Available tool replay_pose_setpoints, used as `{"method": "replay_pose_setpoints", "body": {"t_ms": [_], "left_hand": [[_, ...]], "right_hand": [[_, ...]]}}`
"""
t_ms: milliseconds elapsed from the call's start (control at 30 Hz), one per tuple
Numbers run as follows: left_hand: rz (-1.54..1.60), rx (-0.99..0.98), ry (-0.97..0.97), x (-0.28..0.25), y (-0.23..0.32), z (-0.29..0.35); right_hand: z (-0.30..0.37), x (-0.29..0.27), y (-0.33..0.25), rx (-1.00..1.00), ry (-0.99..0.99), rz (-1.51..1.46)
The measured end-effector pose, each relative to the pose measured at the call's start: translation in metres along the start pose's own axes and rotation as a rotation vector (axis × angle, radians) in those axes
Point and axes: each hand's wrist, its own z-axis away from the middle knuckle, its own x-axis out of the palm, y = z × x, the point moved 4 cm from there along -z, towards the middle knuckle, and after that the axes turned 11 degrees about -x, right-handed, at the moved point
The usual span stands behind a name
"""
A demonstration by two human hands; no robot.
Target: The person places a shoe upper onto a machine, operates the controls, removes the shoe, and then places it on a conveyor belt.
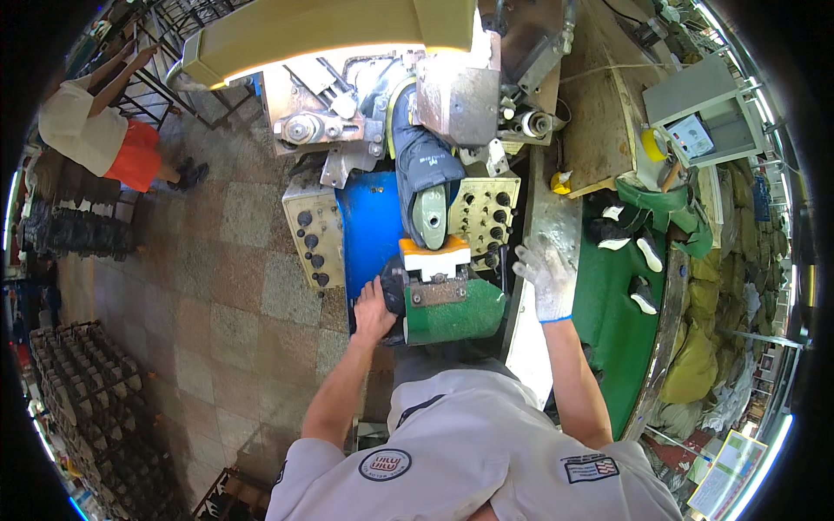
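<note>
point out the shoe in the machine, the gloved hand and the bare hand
shoe [427, 178]: head view, on its dark blue upper
right hand [545, 276]: head view, middle of the white glove
left hand [373, 311]: head view, back of the hand

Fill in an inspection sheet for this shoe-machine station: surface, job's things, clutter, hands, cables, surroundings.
Surface: green mat on the bench at the person's right; steel strip beside the machine.
Job's things: dark blue shoe upper mounted on the machine, sole side up; green-padded block below it.
Clutter: black and white shoes on the mat, a yellow tape roll.
Hands: left hand, bare, on a black part at the block's left; right hand, in a white glove, open by the control knobs.
Cables: thin wire across the wooden bench top right.
Surroundings: stone-tile floor, racks at the left, another person at the upper left.
</note>
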Motion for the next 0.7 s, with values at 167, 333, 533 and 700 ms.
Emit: {"method": "replay_pose_setpoints", "body": {"t_ms": [167, 333, 533, 700], "left_hand": [[0.424, -0.265, -0.107, -0.077, -0.004, 0.009], [1.333, -0.589, -0.222, -0.164, -0.01, 0.081], [1.888, -0.246, -0.545, -0.204, 0.108, 0.111], [1.336, -0.366, -0.429, -0.176, 0.203, 0.099]], "right_hand": [[0.002, 0.021, -0.003, 0.013, -0.134, -0.053], [0.031, 0.027, -0.025, 0.042, -0.14, -0.122], [0.071, 0.114, -0.04, 0.011, -0.52, -0.312], [0.052, 0.104, -0.063, 0.226, -0.227, -0.804]]}}
